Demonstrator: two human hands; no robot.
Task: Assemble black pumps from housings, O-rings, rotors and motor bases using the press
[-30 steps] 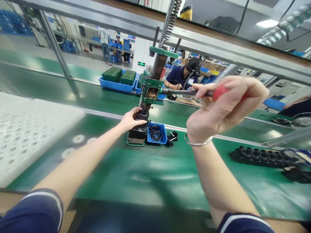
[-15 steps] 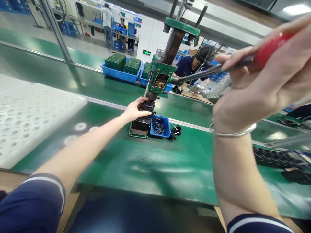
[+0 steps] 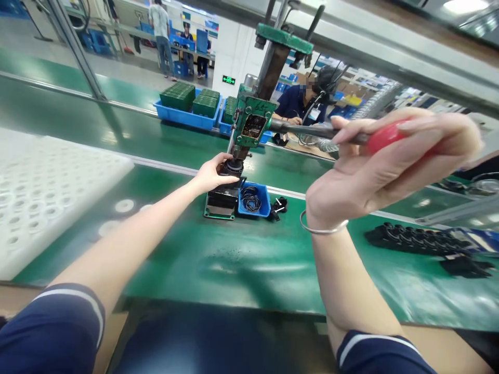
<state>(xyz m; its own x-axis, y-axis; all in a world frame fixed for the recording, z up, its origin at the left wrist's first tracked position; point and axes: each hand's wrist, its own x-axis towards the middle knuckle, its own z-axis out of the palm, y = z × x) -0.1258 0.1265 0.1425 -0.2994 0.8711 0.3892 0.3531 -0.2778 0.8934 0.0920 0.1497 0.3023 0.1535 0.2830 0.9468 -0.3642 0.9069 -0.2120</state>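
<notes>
At frame centre the left hand [image 3: 212, 176] pinches the black part [image 3: 233, 168] under the press [image 3: 251, 127], while the right hand [image 3: 384, 166], over at the right, is clenched around the red-knobbed lever [image 3: 384, 137] running horizontally back to it.

The green table [image 3: 218, 270] lies bare between the person and the hand press [image 3: 249, 130], giving open room in front. Left of that, a white perforated tray [image 3: 42, 192] fills the surface. Just right of the press base sit a small blue bin [image 3: 264, 205] and loose black parts [image 3: 278, 206]. Farther right, a row of black parts [image 3: 413, 241] blocks the way. The press lever [image 3: 312, 130] crosses overhead.
</notes>
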